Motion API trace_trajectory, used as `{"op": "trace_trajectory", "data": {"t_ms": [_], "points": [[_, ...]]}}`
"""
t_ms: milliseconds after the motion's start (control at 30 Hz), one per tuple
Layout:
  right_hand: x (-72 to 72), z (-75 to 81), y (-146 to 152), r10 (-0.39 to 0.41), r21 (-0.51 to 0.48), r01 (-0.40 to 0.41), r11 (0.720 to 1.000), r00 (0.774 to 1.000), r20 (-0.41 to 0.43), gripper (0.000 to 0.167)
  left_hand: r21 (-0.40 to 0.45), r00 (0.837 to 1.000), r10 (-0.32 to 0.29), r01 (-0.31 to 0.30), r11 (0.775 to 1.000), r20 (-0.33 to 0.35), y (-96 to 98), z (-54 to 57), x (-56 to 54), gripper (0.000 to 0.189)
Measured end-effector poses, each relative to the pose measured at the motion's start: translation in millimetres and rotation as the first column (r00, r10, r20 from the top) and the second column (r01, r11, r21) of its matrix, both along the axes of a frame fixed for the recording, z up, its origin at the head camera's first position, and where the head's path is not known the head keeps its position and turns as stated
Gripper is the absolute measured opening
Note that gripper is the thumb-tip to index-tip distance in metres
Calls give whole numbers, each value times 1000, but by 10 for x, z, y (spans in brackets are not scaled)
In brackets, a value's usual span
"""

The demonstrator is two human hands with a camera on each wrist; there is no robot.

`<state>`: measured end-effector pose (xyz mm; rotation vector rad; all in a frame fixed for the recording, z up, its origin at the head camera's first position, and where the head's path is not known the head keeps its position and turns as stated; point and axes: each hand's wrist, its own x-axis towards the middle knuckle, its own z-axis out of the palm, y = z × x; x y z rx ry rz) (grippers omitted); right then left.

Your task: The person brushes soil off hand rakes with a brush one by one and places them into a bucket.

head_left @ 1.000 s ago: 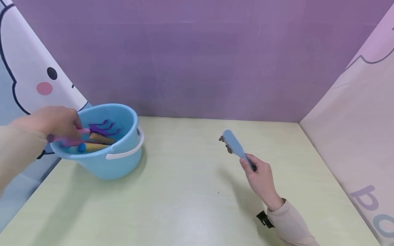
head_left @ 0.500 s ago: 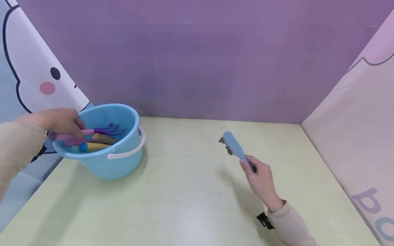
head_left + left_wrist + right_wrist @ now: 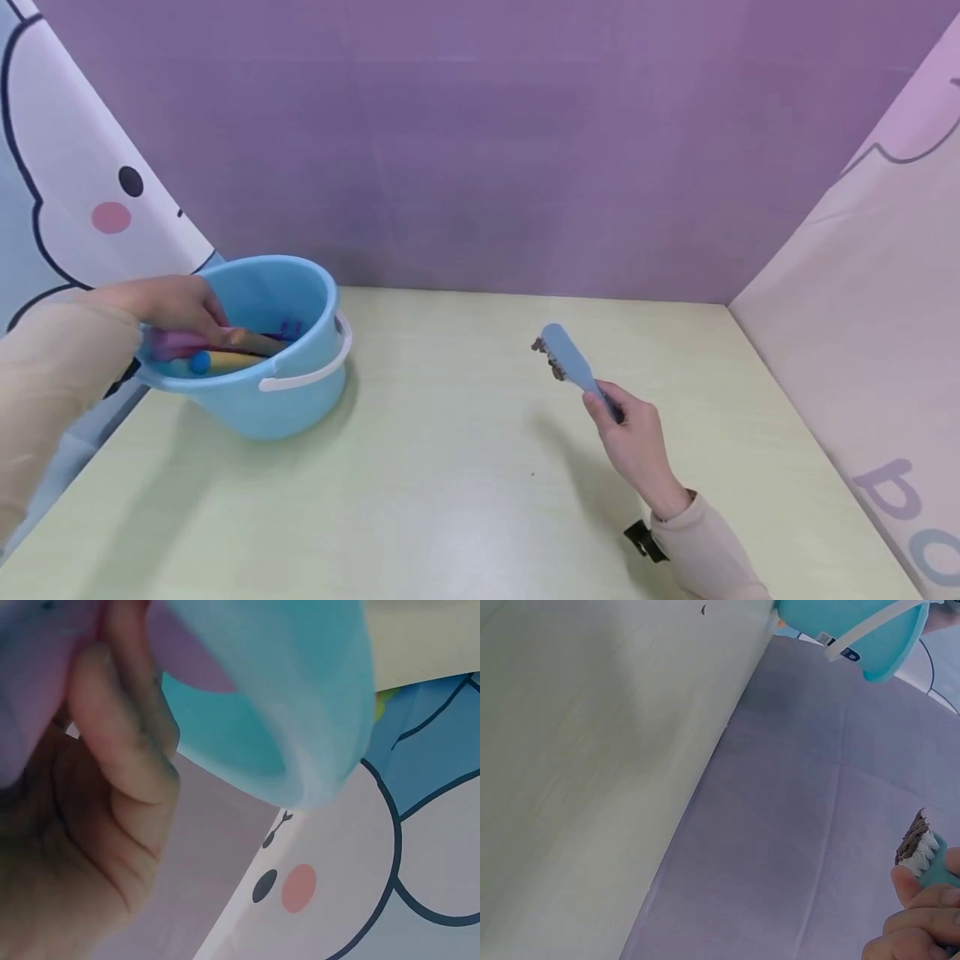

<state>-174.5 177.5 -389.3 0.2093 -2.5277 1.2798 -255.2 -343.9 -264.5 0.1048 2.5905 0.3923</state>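
Inside the light blue bucket (image 3: pixel 300 408), my left hand (image 3: pixel 176 304) reaches low among the tools. In the left wrist view its curled fingers hold a pinkish-purple handle (image 3: pixel 30 690). The purple rake's prongs (image 3: pixel 291 329) show beyond the hand, partly hidden by a brown wooden piece (image 3: pixel 258 343). My right hand (image 3: pixel 633 437) grips a blue brush (image 3: pixel 567 354) by its handle, raised above the table. Brown dirt clings to its white bristles (image 3: pixel 926 851).
A yellow piece with a blue end (image 3: pixel 232 361) also lies in the bucket, whose white handle (image 3: pixel 307 371) hangs down. The pale table (image 3: pixel 427 467) bears a tiny dark speck. A purple wall (image 3: pixel 480 167) stands behind, and printed panels flank both sides.
My left hand has moved right and down into the bucket with the rake, whose purple prongs now sit lower. The right hand and brush have hardly moved.
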Motion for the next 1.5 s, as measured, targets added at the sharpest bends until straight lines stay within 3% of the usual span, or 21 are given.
{"op": "trace_trajectory", "data": {"t_ms": [267, 500, 800, 900, 1033, 1167, 1267, 1333, 1433, 1500], "points": [[-17, -13, -6, 3, 1, -3, 1000, 1000, -3, 27, 26, 1000, 12, -12, 1000, -5, 3, -20, -4, 70], [-33, -11, -29, 5, 0, -5, 1000, 1000, -1, 26, 74, 1000, 12, -12, 997, 5, -9, -37, -16, 58], [-55, -10, -54, 8, 10, -8, 1000, 1000, 0, 25, 136, 997, 49, -57, 989, 60, 12, -41, 29, 60], [-63, -10, -60, 12, 12, -12, 1000, 1000, 7, 26, 129, 999, 18, -22, 991, 36, 29, -37, 28, 68], [-68, -2, -70, 24, 12, -24, 1000, 999, 29, 28, 55, 997, -41, 45, 997, -71, 75, -28, 40, 79], [-67, 10, -74, 30, 11, -30, 999, 998, 55, 29, -11, 986, -18, 17, 1000, -166, 218, 1, 97, 92], [-71, 16, -72, 28, 12, -29, 1000, 997, 74, 29, -50, 964, -26, 13, 999, -264, 377, 55, 177, 88], [-73, 19, -68, 26, 16, -27, 999, 996, 82, 29, -103, 932, -71, 36, 994, -356, 505, 106, 237, 79], [-75, 21, -60, 25, 28, -27, 999, 995, 94, 30, -165, 862, -129, 54, 985, -491, 712, 175, 362, 67], [-72, 21, -51, 26, 36, -30, 999, 994, 108, 30, -163, 790, -148, 62, 985, -595, 850, 187, 471, 61]]}}
